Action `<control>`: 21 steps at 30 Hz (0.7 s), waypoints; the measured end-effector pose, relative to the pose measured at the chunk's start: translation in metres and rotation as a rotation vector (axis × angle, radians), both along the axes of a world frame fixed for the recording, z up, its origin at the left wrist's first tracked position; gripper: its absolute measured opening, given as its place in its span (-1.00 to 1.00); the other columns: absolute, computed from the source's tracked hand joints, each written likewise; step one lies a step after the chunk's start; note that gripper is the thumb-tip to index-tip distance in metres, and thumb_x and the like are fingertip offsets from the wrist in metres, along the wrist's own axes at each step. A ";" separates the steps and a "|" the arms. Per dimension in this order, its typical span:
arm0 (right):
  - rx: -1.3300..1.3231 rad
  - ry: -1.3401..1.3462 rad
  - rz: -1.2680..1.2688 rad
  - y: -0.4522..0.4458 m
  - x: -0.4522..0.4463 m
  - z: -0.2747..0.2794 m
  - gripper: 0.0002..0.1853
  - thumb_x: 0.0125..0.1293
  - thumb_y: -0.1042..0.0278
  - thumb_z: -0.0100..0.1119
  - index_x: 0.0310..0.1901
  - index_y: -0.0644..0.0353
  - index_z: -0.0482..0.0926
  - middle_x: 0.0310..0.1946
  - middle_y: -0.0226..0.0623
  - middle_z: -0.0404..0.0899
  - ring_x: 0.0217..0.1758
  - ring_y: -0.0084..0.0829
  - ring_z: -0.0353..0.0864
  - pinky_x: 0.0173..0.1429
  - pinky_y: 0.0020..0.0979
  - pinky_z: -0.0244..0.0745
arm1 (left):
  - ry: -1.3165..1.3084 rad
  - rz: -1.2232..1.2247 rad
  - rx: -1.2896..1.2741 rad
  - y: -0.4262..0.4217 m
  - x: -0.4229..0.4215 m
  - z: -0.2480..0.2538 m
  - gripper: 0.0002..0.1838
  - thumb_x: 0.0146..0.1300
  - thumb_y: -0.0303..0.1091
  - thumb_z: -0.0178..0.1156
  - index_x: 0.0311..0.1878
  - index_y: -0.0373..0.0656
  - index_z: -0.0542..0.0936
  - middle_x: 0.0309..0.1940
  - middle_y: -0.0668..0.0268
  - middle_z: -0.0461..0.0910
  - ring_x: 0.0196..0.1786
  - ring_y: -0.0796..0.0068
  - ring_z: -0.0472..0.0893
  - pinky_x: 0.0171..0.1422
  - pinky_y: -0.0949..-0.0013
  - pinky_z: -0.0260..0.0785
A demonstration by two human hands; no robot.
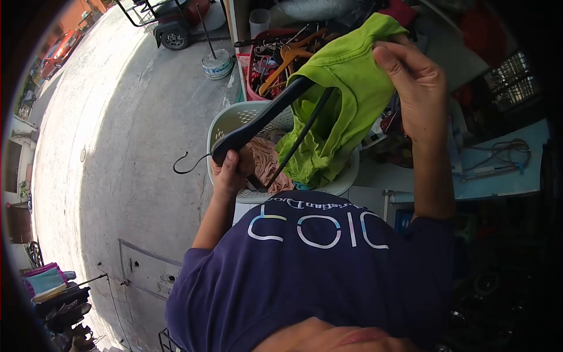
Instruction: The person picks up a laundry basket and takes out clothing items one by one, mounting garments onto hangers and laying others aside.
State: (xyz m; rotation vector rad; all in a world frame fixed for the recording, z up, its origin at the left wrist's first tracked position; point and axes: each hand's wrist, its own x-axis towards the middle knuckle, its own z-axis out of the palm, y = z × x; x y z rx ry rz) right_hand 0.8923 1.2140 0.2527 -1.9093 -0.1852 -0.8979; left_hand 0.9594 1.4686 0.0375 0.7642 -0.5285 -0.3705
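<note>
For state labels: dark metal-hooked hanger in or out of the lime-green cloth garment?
Partly in: one shoulder of the dark hanger disappears into the lime-green garment; its hook shows outside.

A slanting black hanger [264,117] reaches inside a rumpled lime-green shirt [358,70], drooping near the basket's [224,122] right edge.

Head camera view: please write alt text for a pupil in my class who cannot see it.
A person's left hand grips a black hanger while the right hand holds up a bright green garment, one end of the hanger inside it. Below sits a pale laundry basket containing pink cloth; beyond is a reddish basket of hangers.
</note>
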 end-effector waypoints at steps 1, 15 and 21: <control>-0.003 0.014 -0.014 0.000 -0.001 0.001 -0.89 0.20 0.52 0.32 -0.24 0.31 0.68 -0.34 -0.44 0.65 -0.22 -0.67 0.58 -0.11 -0.62 0.49 | -0.052 -0.016 0.098 -0.003 0.003 -0.004 -0.64 0.35 -0.11 0.16 -0.10 -0.28 0.52 -0.67 0.49 0.33 -0.67 0.71 0.24 -0.59 0.53 0.00; -0.356 -0.187 -0.365 -0.019 -0.033 0.033 -0.71 0.30 0.43 0.22 0.06 0.22 0.57 -0.01 -0.33 0.54 -0.08 -0.55 0.56 -0.06 -0.56 0.54 | -0.072 -0.036 -0.073 -0.028 0.004 0.036 -0.63 0.38 -0.05 0.11 -0.16 -0.24 0.48 -0.66 0.46 0.29 -0.66 0.67 0.23 -0.61 0.50 0.03; -0.323 0.108 -0.211 -0.022 -0.029 -0.012 -0.45 0.31 0.36 0.23 0.30 0.21 0.32 0.23 -0.21 0.32 0.23 -0.46 0.38 0.16 -0.46 0.42 | -0.168 -0.050 0.031 -0.024 0.010 0.046 -0.48 0.34 0.07 0.10 0.02 -0.28 0.45 -0.66 0.44 0.24 -0.68 0.65 0.18 -0.64 0.53 0.00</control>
